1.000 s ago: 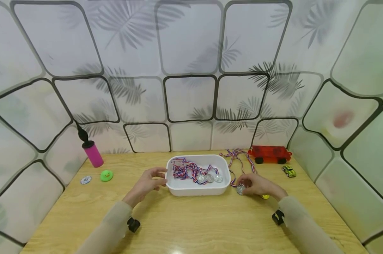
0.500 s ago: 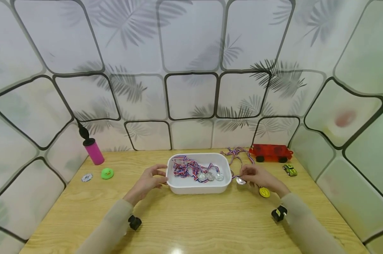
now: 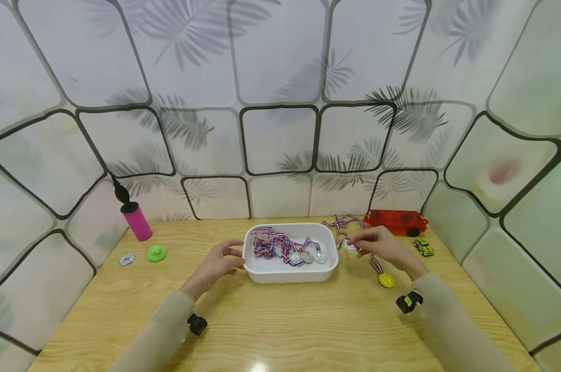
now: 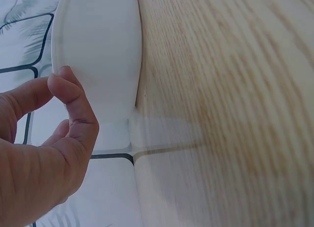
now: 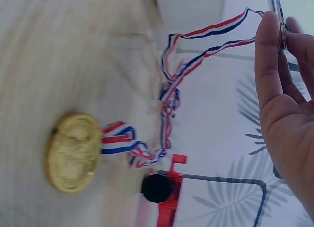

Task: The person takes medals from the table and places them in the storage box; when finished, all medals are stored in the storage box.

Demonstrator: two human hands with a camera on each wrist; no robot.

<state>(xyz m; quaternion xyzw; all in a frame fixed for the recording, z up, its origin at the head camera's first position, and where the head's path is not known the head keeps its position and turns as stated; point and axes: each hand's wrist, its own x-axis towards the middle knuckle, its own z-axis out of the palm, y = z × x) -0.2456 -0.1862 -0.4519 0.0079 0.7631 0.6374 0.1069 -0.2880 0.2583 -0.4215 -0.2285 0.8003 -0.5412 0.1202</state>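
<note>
My left hand (image 3: 221, 264) holds the left rim of a white plastic tray (image 3: 290, 277), and in the left wrist view the curled fingers (image 4: 81, 107) meet at that rim. Inside the tray lie several silver medals (image 3: 320, 257) with tangled red, white and blue ribbons (image 3: 266, 248). To the right of it, my right hand (image 3: 384, 249) pinches another silver medal (image 3: 350, 247) between thumb and fingers. The right wrist view shows this medal (image 5: 281, 26) edge-on, its striped ribbon (image 5: 216, 28) trailing down. A gold medal (image 3: 386, 280) with a similar ribbon lies on the table below the right hand.
At the back right, a red toy wagon (image 3: 395, 222) stands behind a yellow-green toy car (image 3: 423, 247). A pink pump (image 3: 137, 222), a green duck (image 3: 156, 253) and a round badge-like disc (image 3: 127, 259) are at the left. Patterned curtain walls (image 3: 280, 139) enclose the wooden table (image 3: 280, 325).
The right hand has lifted the silver medal off the table and moved it up and slightly back, uncovering the gold medal. The left hand stays at the tray's rim.
</note>
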